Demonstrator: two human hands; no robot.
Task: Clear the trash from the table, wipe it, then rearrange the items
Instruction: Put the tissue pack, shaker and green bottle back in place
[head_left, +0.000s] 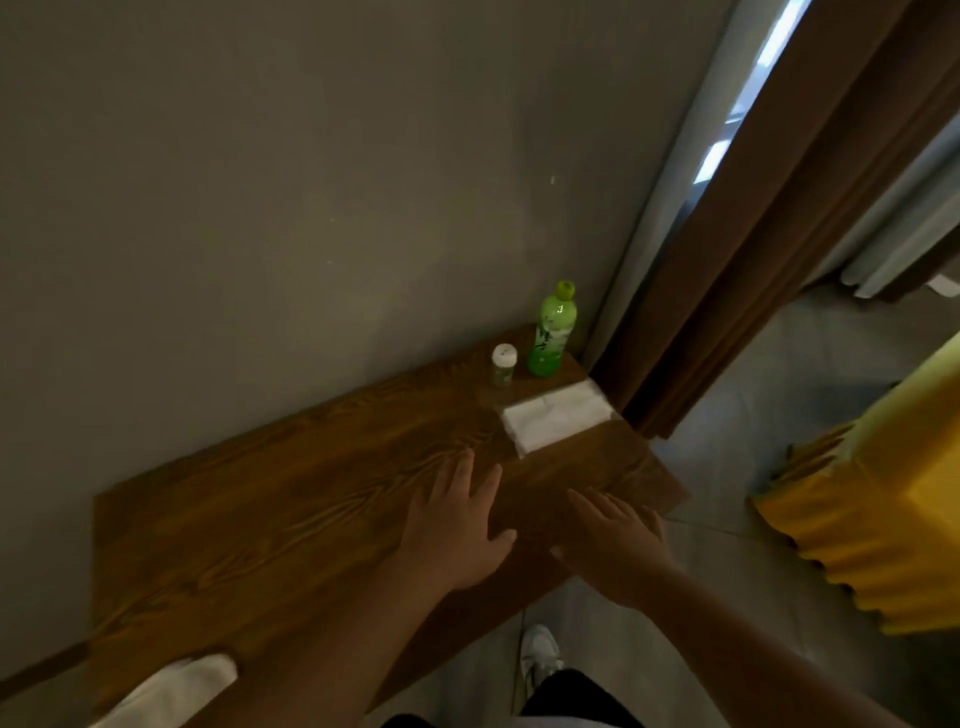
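Both hands, left hand (457, 525) and right hand (613, 540), lie flat, holding nothing, on the table (260, 519), seemingly finished, while bottle (551, 332), jar (504, 365) and tissue pack (558, 422) sit grouped at the far corner.

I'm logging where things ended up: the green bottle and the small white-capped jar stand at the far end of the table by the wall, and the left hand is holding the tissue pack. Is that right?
One detail is wrong. The head view shows the left hand flat and open over the table, holding nothing; the tissue pack lies apart from it. The green bottle and small white-capped jar do stand at the far end by the wall.
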